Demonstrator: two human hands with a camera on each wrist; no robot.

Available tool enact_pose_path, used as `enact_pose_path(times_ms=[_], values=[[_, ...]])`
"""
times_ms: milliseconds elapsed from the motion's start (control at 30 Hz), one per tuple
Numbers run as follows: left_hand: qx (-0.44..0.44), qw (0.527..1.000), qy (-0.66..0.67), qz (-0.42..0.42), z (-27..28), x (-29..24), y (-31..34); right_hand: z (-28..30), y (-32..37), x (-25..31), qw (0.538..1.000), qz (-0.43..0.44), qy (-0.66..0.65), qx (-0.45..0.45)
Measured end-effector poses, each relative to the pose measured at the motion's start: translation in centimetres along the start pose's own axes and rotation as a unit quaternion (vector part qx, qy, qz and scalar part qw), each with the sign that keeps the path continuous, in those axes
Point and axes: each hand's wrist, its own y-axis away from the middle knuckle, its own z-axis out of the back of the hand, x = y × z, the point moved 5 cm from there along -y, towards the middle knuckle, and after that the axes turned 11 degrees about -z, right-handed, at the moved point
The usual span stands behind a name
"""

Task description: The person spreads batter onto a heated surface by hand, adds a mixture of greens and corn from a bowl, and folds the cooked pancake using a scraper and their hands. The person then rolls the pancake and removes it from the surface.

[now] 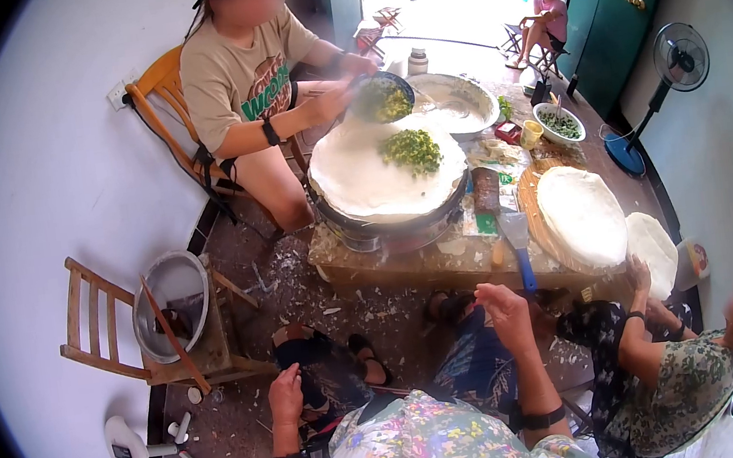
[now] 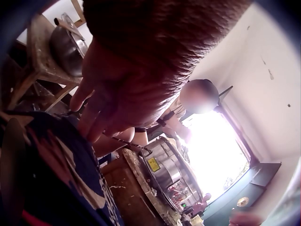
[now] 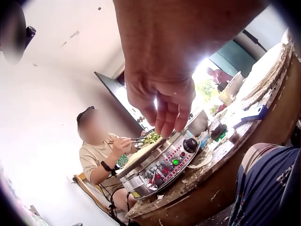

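Note:
My left hand [image 1: 286, 396] hangs loosely by my left knee, holding nothing. Raised over my right knee, my right hand [image 1: 507, 317] has loosely bent fingers and no object in it. In front of me a round electric griddle [image 1: 395, 236] carries a wide, thin sheet of dough [image 1: 351, 180] with a heap of chopped greens [image 1: 412, 152] on it. Across from me a person tilts a dark bowl [image 1: 387, 98] of greens over the sheet, with chopsticks [image 3: 137, 140] in one hand. A scraper with a blue handle [image 1: 526, 269] lies nearest my right hand.
Round flatbreads [image 1: 583, 216] lie on a wooden board [image 1: 533, 208] at the right, where another person [image 1: 687, 382] handles one more. Behind the griddle stands a large basin [image 1: 480, 110]. A chair with a metal pot [image 1: 149, 333] is left; a fan [image 1: 680, 58] stands right.

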Motion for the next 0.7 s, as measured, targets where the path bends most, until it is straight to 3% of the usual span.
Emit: enact_pose_path(times_ms=[700], values=[[0.003,1.0,-0.005,-0.009,-0.26,-0.07,0.12,0.25,0.73,0.6,1.0,0.012,0.011,0.004]])
